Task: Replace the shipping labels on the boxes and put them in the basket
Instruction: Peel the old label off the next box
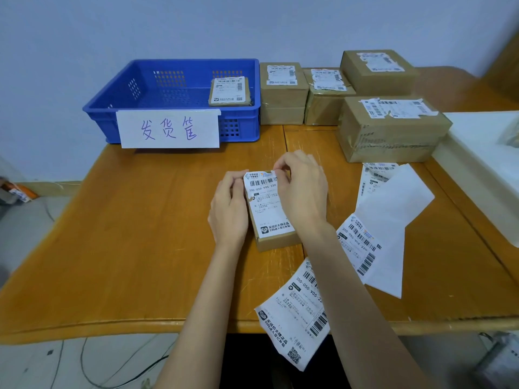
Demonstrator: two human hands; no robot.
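- While my left hand (229, 209) wraps around the left side of a small cardboard box (273, 237) at the middle of the bench (126, 248), my right hand (302, 189) pinches the far right corner of the shipping label (266, 202) lying on top of it.
- Both hands are closed on their work: the left fingers curl against the box's side, and the right thumb and fingertips are pressed together on the label's edge.
- That far corner looks slightly lifted from the cardboard, though my fingers hide most of it, so I cannot be sure.
- At the far left of the bench sits the blue basket (112, 102), with a handwritten paper sign (168, 129) taped across its near wall.
- One labelled box (229, 91) already lies inside the basket, in its far right corner.
- Right of the basket, along the far edge, stand four more brown boxes (393, 127), each with a torn or wrinkled label on top.
- Near right of my hands, loose printed labels (297, 313) and a blank white backing sheet (393, 214) lie spread on the bench; the nearest label overhangs the near edge.
- A white foam block (483, 169) rests at the right edge.
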